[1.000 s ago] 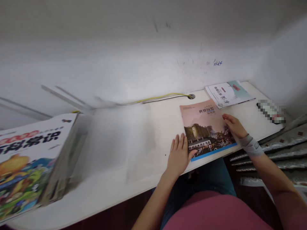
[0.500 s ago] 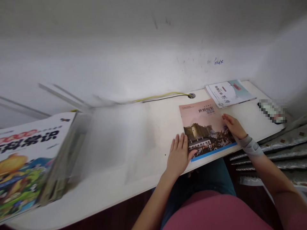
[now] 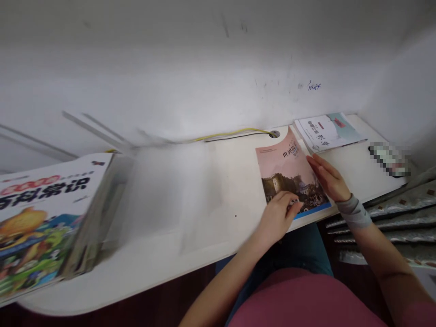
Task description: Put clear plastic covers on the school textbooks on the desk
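A book with a pink cover and a castle picture lies near the front edge of the white desk. Its cover bows up along the right side, the top right corner raised. At that right edge is my right hand, a grey band on its wrist, its fingers closed on the lifted cover edge. My left hand is over the lower left of the cover, fingers slightly bent and thumb apart, holding nothing. Whether its fingertips touch the cover I cannot tell.
Behind the book, a white and teal booklet lies near the wall. A pixelated, phone-like object is at the right end of the desk. Stacked thick books stand at left. A yellow cable runs into a hole.
My left hand has moved right from the book's left edge to over its lower cover. My right hand has shifted slightly left and up, and the cover's right side has risen and curved.
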{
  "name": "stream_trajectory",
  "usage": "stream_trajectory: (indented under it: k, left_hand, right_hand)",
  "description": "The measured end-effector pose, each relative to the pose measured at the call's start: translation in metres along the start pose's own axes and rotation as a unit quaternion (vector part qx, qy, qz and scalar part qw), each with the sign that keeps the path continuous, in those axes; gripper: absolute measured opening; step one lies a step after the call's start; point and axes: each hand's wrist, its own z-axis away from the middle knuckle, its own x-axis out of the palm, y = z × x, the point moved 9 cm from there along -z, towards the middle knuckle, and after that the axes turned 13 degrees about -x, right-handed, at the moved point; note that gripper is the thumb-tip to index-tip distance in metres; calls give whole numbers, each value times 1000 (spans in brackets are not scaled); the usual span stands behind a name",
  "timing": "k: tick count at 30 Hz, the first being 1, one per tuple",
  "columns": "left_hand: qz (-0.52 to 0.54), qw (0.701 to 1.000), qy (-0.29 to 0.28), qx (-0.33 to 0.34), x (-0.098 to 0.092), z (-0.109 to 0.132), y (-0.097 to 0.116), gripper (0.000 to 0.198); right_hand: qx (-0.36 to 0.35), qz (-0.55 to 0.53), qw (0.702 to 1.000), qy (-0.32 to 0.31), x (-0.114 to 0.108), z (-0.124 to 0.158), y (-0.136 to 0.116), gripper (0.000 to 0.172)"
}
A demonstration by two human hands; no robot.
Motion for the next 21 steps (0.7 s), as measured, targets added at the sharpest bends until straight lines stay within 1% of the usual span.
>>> stream_trajectory:
  k: [2,4,5,7,9,11,13,15,19,21]
  left_hand:
    - [118,989,-77,-49,18,-13,5,37]
    - [226,962,-112,-109,36,-25,-1,42]
    - [289,940,-118,-134,43,-29,-6,44]
    - [418,883,-128,-173,57,-33,-16,47]
    - [502,831,-135,-199,67,-32,-24,49]
    - [537,805,-146,-208,72,-29,-25,49]
    - [553,791,-157,-209,73,-27,-23,48]
    - [558,785,-168,-210,73,-26,-21,49]
    - [547,789,-173,-221,73,-27,-23,46]
    - [548,786,-178,-225,75,-27,-23,46]
  right_hand:
    - [-14,26,1000,-11,21,5,-6,48]
    - [-26,35,999,-7,37,9,-9,50]
    - [-33,32,999,4,41,11,-10,50]
    - [-44,24,998,30,45,13,-12,48]
    - [-51,21,997,48,45,14,-13,46]
    - [-56,19,997,48,44,14,-14,45]
    - [-58,17,997,43,44,14,-15,45]
    - [-61,19,997,38,44,14,-16,45]
    - [-62,36,997,33,43,15,-15,46]
    - [-59,47,997,34,41,15,-14,46]
